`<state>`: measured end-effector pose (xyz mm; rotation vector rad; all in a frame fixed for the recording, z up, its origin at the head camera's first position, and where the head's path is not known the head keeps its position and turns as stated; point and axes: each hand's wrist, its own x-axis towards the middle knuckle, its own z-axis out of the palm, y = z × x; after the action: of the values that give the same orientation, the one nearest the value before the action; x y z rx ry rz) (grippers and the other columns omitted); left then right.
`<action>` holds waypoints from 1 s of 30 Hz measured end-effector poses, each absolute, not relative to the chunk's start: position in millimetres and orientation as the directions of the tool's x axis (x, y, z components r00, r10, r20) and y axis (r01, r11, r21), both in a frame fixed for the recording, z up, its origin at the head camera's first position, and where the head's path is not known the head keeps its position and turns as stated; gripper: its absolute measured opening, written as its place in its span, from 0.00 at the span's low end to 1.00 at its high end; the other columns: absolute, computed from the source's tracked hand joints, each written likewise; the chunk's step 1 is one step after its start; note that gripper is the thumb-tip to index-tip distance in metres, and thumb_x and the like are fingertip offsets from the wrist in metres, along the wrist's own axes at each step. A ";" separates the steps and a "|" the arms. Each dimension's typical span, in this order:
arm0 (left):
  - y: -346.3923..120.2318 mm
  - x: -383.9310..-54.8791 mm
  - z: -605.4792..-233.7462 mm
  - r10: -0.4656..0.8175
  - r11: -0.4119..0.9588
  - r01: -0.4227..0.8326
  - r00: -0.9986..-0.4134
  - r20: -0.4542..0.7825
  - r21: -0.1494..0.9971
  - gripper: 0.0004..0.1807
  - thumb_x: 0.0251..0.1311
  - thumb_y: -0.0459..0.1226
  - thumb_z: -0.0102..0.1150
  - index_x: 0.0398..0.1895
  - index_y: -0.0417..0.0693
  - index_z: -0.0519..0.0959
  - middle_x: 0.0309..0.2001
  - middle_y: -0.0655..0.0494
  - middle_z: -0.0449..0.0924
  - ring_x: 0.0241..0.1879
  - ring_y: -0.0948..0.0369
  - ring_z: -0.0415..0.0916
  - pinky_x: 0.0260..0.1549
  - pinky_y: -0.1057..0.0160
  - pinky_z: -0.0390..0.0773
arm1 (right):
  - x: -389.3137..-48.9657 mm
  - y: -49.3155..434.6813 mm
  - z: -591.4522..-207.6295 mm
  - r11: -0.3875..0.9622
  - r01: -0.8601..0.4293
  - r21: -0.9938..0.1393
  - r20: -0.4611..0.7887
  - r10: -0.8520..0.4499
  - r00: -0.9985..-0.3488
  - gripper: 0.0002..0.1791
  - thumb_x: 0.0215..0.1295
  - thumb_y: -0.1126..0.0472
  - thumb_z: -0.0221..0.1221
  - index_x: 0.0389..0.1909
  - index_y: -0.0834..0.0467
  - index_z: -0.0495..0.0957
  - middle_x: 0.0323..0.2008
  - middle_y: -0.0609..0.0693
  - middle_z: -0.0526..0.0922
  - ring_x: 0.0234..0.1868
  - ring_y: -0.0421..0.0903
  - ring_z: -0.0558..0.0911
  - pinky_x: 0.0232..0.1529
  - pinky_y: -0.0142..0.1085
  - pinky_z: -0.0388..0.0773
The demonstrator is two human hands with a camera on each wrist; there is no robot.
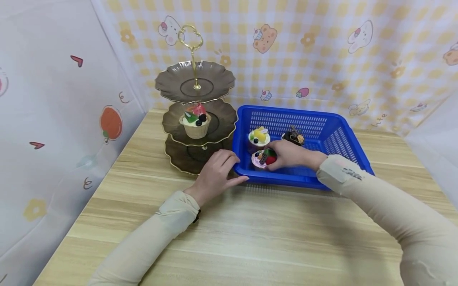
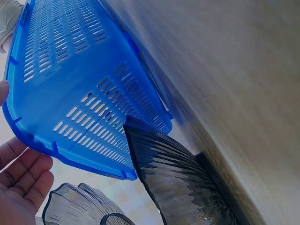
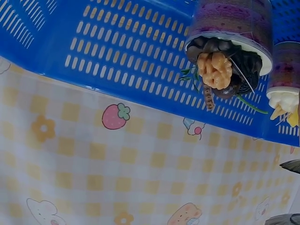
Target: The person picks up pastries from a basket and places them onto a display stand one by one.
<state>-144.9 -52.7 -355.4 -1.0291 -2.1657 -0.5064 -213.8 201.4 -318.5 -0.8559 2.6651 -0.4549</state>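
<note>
My right hand (image 1: pixel 286 154) is inside the blue basket (image 1: pixel 286 182), its thumb and fingers around a pink-frosted cupcake (image 1: pixel 258 159) topped with a strawberry and a chocolate piece. Just behind that one sits a cream cupcake (image 1: pixel 259 137) with yellow fruit. A chocolate cupcake (image 1: pixel 294 137) stands farther right; in the right wrist view its walnut topping and purple cup show up close. At the basket's front left corner, my left hand (image 1: pixel 216 174) rests with thumb and fingers spread against the rim. The left wrist view shows its fingers (image 2: pixel 33 173) fairly straight beside the rim.
Left of the basket stands a three-tier brown stand (image 1: pixel 195 81) with a gold handle (image 1: pixel 191 37). A fruit-topped cupcake (image 1: pixel 196 125) sits on its middle tier. The tiers reach close to the basket's left end. A checked cloth (image 1: pixel 322 59) hangs behind the wooden table (image 1: pixel 250 238).
</note>
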 end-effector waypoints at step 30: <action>-53.9 -145.5 -357.0 0.524 0.600 0.798 -0.448 0.724 0.059 0.25 0.45 0.52 0.73 0.36 0.41 0.78 0.39 0.50 0.79 0.43 0.56 0.75 0.50 0.60 0.76 | -208.3 197.6 -282.6 0.777 -0.520 -0.355 -0.012 -0.560 -0.828 0.21 0.52 0.51 0.66 0.38 0.62 0.75 0.26 0.51 0.77 0.23 0.42 0.72 0.20 0.31 0.68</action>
<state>-145.5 -53.9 -357.0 -1.0398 -2.1517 -0.5220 -208.3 197.6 -282.6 -0.8698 2.8499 -0.5167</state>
